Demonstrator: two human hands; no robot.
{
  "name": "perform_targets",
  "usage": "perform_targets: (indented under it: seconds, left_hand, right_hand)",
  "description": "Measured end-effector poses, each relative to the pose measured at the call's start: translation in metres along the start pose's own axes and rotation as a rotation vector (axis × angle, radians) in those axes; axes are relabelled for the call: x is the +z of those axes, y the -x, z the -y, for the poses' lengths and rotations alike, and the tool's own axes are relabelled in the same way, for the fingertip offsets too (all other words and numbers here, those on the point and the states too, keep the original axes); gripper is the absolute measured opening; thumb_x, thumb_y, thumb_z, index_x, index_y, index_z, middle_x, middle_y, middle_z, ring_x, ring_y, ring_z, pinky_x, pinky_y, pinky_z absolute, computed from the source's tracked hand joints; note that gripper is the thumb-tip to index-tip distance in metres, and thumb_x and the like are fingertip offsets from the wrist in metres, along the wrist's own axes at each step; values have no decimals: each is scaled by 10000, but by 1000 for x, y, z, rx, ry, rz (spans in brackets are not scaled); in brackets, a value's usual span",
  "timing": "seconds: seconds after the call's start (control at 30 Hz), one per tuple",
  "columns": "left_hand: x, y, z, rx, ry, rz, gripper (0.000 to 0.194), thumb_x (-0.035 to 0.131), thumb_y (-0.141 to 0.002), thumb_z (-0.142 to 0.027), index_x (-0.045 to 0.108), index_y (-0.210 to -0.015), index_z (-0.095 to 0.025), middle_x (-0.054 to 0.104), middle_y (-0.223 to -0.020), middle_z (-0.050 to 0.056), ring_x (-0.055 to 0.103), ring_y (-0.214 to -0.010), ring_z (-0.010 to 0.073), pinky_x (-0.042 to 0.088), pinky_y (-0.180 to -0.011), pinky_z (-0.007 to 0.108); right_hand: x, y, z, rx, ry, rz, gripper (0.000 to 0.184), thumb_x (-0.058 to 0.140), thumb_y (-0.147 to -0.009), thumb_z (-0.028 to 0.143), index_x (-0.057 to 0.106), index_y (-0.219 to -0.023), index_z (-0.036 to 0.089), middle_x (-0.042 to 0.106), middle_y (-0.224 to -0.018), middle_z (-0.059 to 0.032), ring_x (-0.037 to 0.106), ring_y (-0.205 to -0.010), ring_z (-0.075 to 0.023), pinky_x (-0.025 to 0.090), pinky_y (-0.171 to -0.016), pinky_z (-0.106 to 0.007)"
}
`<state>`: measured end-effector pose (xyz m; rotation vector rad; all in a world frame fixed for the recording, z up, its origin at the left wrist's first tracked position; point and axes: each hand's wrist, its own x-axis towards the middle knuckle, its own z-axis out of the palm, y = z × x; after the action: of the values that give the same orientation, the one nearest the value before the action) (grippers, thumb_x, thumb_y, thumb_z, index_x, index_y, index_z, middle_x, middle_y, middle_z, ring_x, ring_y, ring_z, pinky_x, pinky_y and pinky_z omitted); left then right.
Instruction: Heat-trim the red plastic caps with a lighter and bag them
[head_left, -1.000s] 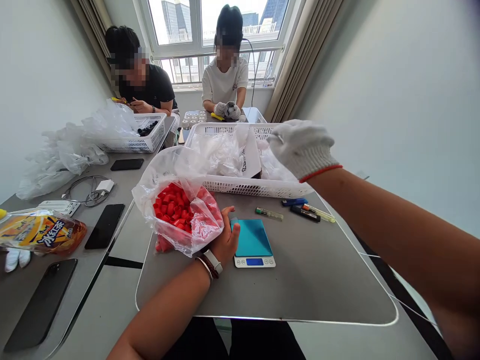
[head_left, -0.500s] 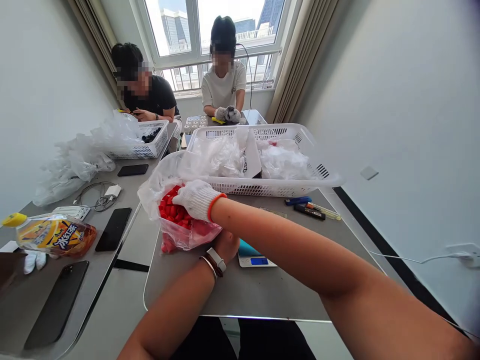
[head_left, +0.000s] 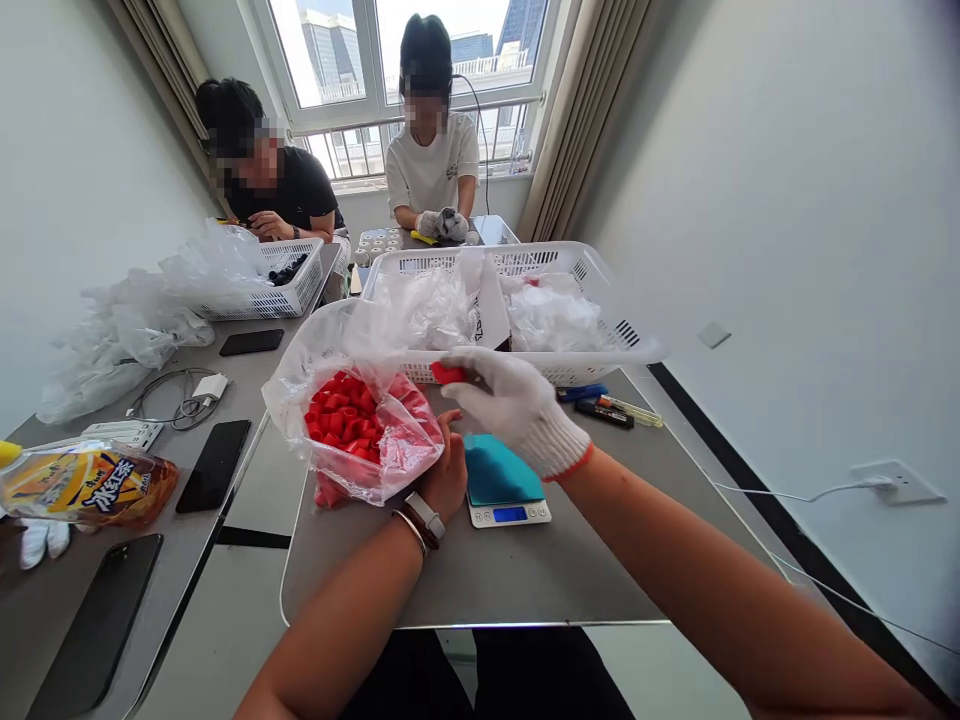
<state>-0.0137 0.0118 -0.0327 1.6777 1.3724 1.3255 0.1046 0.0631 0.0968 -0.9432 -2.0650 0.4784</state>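
Beside bag (head_left: 405, 445): right hand (head_left: 514, 405), gloved, pinches red cap (head_left: 448, 373) between fingers.
Against bag: left hand (head_left: 448, 472), bare, cups it, apparently steadying it.

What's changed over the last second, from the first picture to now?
The gloved right hand moved from out beside the white plastic basket down into the clear plastic bag, then came back out toward the digital scale. It now pinches one red cap. The bare left hand stayed against the bag, and the scale stayed in place.
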Motion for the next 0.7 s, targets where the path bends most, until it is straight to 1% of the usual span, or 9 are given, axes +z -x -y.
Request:
perform_targets:
  seconds: [0.07, 0.1, 0.17, 0.23, 0.33, 0.4, 0.53, 0.63, 0.7]
  left_hand:
    - [0, 0, -3, -5, 5, -13, 523, 183, -1024, -551, 452, -1306, -201, 535, -1331, 130, 489, -1293, 233, 342, -1163, 497]
    - [0, 0, -4, -5, 5, -16, 527, 181, -1023, -557, 454, -1301, -202, 534, -1327, 127, 493, -1283, 226, 343, -1162, 486]
    - [1, 0, -5, -9, 4, -20, 533, 186, -1018, -572, 457, -1295, -205, 539, -1316, 124, 497, -1277, 218, 351, -1155, 470]
    - [1, 0, -5, -16, 10, -23, 547, 186, -1011, -590, 461, -1288, -206, 548, -1301, 123, 508, -1265, 214, 369, -1141, 454]
    - [1, 0, -5, -26, 22, -21, 575, 175, -1002, -612, 468, -1290, -211, 551, -1303, 121, 515, -1266, 209, 383, -1130, 435]
    - [1, -1, -5, -14, 21, -8, 591, 154, -1001, -613, 479, -1291, -214, 563, -1292, 119, 522, -1264, 208, 386, -1128, 433]
    - [2, -6, -5, 54, -68, 30, 480, 256, -1026, -524, 577, -1166, -196, 615, -1162, 110, 579, -1157, 218, 434, -1076, 440]
    - [7, -9, -2, 65, -180, 4, 276, 391, -1010, -342, 617, -999, -184, 613, -1062, 94, 595, -1072, 224, 472, -1022, 448]
    - [10, -10, 0, 42, -220, -50, 181, 424, -968, -219, 601, -977, -180, 605, -1046, 91, 599, -1046, 223, 489, -995, 450]
  right_hand:
    - [-9, 40, -24, 130, -101, -35, 285, 587, -885, 264, 661, -1158, 227, 737, -1088, -33, 706, -961, -186, 583, -856, -335]
    - [-12, 59, -34, 151, -93, 10, 254, 620, -862, 265, 687, -1105, 232, 746, -1061, -31, 710, -948, -192, 584, -859, -342]
    - [-15, 88, -48, 160, 12, 110, 206, 659, -845, 274, 721, -1041, 250, 747, -1050, -33, 705, -949, -208, 575, -878, -368]
    - [-17, 103, -52, 84, 80, 197, 176, 659, -856, 261, 730, -1016, 246, 744, -1015, -41, 697, -939, -204, 570, -874, -361]
    - [-18, 110, -54, -67, 133, 241, 154, 655, -872, 250, 730, -1005, 236, 742, -1011, -52, 677, -991, -207, 560, -922, -365]
    - [-19, 111, -57, -113, 186, 182, 155, 679, -860, 281, 733, -1000, 243, 733, -1109, -61, 654, -1090, -238, 535, -997, -422]
    - [-21, 118, -68, -97, 263, 100, 260, 703, -845, 378, 724, -1069, 246, 679, -1270, -80, 603, -1215, -291, 485, -1069, -495]
    - [-26, 123, -73, -59, 218, 20, 310, 640, -891, 406, 707, -1121, 209, 681, -1257, -113, 623, -1183, -280, 500, -1051, -477]
    - [-28, 124, -76, -7, 180, -68, 275, 569, -935, 376, 715, -1093, 206, 705, -1196, -112, 646, -1135, -257, 524, -1018, -447]
